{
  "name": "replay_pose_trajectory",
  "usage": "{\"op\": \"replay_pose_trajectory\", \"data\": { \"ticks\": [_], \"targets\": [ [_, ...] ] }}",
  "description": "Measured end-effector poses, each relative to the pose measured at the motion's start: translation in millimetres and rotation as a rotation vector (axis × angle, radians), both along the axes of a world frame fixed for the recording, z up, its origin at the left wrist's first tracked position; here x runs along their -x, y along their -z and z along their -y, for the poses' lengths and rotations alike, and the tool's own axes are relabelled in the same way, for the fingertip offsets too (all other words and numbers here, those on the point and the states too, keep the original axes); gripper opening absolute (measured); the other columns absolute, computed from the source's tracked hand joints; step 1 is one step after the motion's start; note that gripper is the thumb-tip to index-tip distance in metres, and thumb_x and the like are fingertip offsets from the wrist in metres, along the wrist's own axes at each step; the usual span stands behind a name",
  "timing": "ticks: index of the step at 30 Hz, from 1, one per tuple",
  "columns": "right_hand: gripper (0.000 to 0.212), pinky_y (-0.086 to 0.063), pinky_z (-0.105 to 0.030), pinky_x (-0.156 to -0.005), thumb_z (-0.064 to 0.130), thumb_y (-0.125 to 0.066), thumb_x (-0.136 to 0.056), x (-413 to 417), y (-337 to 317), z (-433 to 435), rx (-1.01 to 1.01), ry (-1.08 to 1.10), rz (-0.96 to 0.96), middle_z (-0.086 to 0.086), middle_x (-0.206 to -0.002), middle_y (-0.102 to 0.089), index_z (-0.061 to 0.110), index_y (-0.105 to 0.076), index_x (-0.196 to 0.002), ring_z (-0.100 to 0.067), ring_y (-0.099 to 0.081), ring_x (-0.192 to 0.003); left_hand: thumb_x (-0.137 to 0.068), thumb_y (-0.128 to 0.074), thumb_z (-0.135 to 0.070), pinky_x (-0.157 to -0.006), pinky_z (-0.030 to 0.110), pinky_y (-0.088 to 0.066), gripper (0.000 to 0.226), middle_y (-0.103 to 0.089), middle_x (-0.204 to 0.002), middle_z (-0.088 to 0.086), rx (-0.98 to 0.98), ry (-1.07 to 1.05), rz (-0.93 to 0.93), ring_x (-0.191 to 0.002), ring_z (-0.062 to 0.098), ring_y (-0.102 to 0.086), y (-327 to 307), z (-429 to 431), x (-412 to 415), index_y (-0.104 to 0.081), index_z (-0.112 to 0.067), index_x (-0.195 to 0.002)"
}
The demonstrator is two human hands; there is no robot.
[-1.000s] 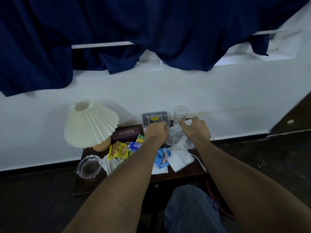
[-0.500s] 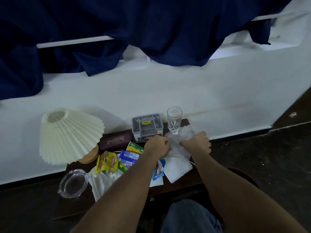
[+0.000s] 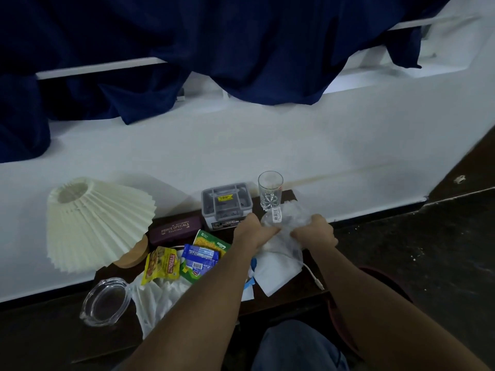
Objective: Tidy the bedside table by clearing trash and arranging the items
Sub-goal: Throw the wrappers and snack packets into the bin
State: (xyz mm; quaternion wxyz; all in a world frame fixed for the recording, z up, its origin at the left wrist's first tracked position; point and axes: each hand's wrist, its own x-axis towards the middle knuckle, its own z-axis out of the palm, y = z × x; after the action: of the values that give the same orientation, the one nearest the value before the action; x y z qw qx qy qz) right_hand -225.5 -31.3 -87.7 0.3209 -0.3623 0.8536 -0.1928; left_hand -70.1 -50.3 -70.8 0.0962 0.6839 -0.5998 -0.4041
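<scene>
A crumpled clear plastic bag (image 3: 288,215) with a small label sits at the back right of the dark bedside table (image 3: 284,295). My left hand (image 3: 253,231) grips its left side and my right hand (image 3: 316,231) grips its right side. Below the bag lies a white tissue (image 3: 276,274). Snack wrappers lie left of my left arm: a yellow packet (image 3: 160,265), a blue wrapper (image 3: 199,259) and a green-yellow packet (image 3: 211,243). Another crumpled white plastic bag (image 3: 155,298) lies near the front.
A pleated cream lamp (image 3: 93,223) stands at the left, with a maroon glasses case (image 3: 175,228) behind the wrappers. A grey lidded box (image 3: 226,204) and a drinking glass (image 3: 270,190) stand at the back. A glass ashtray (image 3: 105,301) sits front left. A white cable (image 3: 313,275) runs off the right edge.
Both hands have come closer together on the clear bag and crumpled it smaller. The camera has moved nearer to the table.
</scene>
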Motion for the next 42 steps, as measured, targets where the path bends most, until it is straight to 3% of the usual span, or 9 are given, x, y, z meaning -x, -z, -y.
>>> {"op": "replay_pose_trajectory", "data": {
  "ticks": [4, 11, 18, 22, 24, 27, 31, 36, 42],
  "targets": [
    [0.021, -0.061, -0.043, -0.079, 0.015, -0.081, -0.072, 16.8, -23.0, -7.5, 0.251, -0.071, 0.223, -0.008, -0.088, -0.073, 0.013, -0.069, -0.09, -0.027, -0.07, -0.085, -0.083, -0.07, -0.06, -0.09, 0.037, -0.053, 0.061, -0.069, -0.116, 0.006, 0.004, -0.081, -0.161, -0.104, 0.025, -0.065, -17.4, 1.9, 7.5, -0.066, -0.012, -0.119],
    [0.013, -0.055, -0.025, -0.067, 0.012, -0.077, -0.086, 54.7, -65.6, -35.8, 0.373, -0.186, 0.46, -0.009, -0.09, -0.077, 0.008, -0.075, -0.099, -0.019, -0.072, -0.08, -0.093, -0.067, -0.025, -0.101, 0.043, -0.054, 0.031, -0.072, -0.119, 0.002, 0.065, -0.135, -0.594, -0.108, 0.021, -0.068, -47.9, -19.0, 50.0, -0.066, -0.022, -0.123],
    [0.017, -0.059, -0.045, -0.087, 0.017, -0.075, -0.089, 106.7, -70.8, -76.1, 0.373, -0.179, 0.672, -0.015, -0.097, -0.078, 0.005, -0.077, -0.101, -0.033, -0.074, -0.094, -0.095, -0.067, -0.011, -0.073, 0.023, -0.058, 0.023, -0.077, -0.107, 0.005, -0.005, 0.006, -0.783, -0.092, 0.017, -0.073, -65.3, -36.7, 97.8, -0.07, -0.013, -0.118],
    [0.018, -0.06, -0.029, -0.071, 0.016, -0.079, -0.085, 121.7, -72.5, -90.1, 0.5, -0.141, 0.516, -0.005, -0.091, -0.077, 0.009, -0.074, -0.101, -0.034, -0.073, -0.092, -0.092, -0.073, -0.015, -0.063, 0.023, -0.057, 0.021, -0.077, -0.104, 0.011, -0.001, -0.072, -0.754, -0.085, 0.02, -0.074, -64.3, -46.1, 116.8, -0.072, -0.008, -0.111],
    [0.05, -0.056, -0.022, -0.071, 0.026, -0.086, -0.079, 123.9, -71.7, -97.0, 0.548, -0.143, 0.313, 0.008, -0.106, -0.065, 0.026, -0.061, -0.122, -0.018, -0.068, -0.093, -0.091, -0.074, -0.016, -0.068, 0.03, -0.058, 0.012, -0.077, -0.101, 0.012, 0.019, -0.101, -0.694, -0.09, 0.026, -0.074, -59.4, -49.1, 128.8, -0.073, -0.01, -0.101],
    [0.082, -0.056, -0.035, -0.092, 0.053, -0.088, -0.066, 136.2, -56.2, -107.0, 0.474, -0.184, 0.203, 0.013, -0.123, -0.062, 0.035, -0.054, -0.139, -0.01, -0.063, -0.107, -0.09, -0.075, -0.018, -0.071, 0.031, -0.059, 0.007, -0.076, -0.096, 0.011, 0.002, -0.124, -0.666, -0.086, 0.024, -0.073, -53.9, -56.5, 146.8, -0.07, -0.013, -0.09],
    [0.048, -0.06, -0.043, -0.086, 0.052, -0.084, -0.069, 156.9, -40.8, -127.5, 0.348, -0.103, 0.125, 0.006, -0.092, -0.077, 0.029, -0.074, -0.109, -0.013, -0.073, -0.089, -0.087, -0.078, -0.021, -0.068, 0.029, -0.059, 0.016, -0.073, -0.095, 0.01, -0.121, -0.08, -0.617, -0.078, 0.018, -0.069, -32.8, -70.7, 171.7, -0.066, -0.011, -0.088],
    [0.043, -0.059, -0.044, -0.087, 0.034, -0.068, -0.077, 171.1, -6.6, -156.1, -0.064, 0.105, 0.022, -0.01, -0.104, -0.07, 0.018, -0.065, -0.117, -0.03, -0.067, -0.096, -0.085, -0.079, -0.029, -0.089, 0.036, -0.05, 0.086, -0.05, -0.144, 0.015, -0.294, 0.041, -0.457, -0.124, 0.029, -0.056, -8.7, -90.2, 199.4, -0.031, -0.004, -0.151],
    [0.069, -0.058, -0.048, -0.088, 0.035, -0.07, -0.076, 175.5, 53.9, -165.6, -0.286, 0.325, 0.08, -0.017, -0.127, -0.06, 0.014, -0.048, -0.138, -0.037, -0.063, -0.11, -0.088, -0.074, -0.036, -0.106, 0.042, -0.046, 0.089, -0.04, -0.156, 0.011, -0.312, 0.08, -0.362, -0.135, 0.03, -0.048, 16.8, -94.5, 205.7, -0.024, -0.012, -0.158]
  ]
}}
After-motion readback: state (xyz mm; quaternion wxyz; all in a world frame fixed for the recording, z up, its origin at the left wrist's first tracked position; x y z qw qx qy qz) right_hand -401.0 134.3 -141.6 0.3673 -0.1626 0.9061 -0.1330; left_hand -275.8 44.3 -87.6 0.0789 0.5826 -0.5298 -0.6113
